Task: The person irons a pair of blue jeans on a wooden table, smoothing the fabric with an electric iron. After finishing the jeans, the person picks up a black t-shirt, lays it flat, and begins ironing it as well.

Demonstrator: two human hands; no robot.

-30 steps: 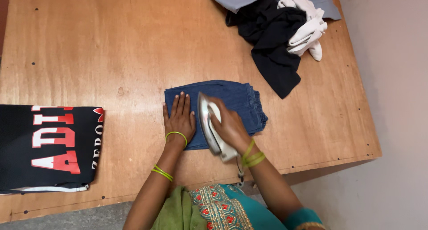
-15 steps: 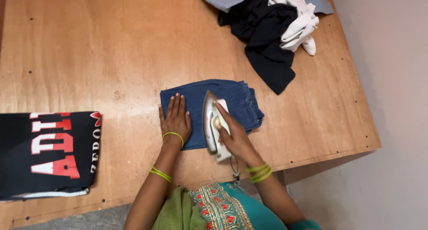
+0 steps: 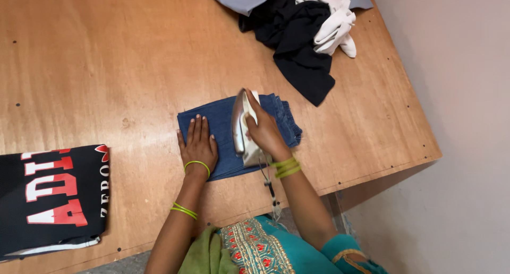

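Two hands work at our wooden table (image 3: 133, 51). Far left lies a folded black shirt (image 3: 50, 194) with red and white lettering. Our left hand (image 3: 197, 146) presses flat, fingers spread, on the folded blue jeans (image 3: 218, 122). Our right hand (image 3: 263, 130) is wrapped around the iron (image 3: 241, 128) upon them. Beyond, at the far right, sits a heap of clothes (image 3: 303, 24).

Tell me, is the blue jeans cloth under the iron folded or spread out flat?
Folded. The blue jeans form a small rectangle with stacked layers showing at the right edge; the left hand presses them flat, the right hand holds the iron.
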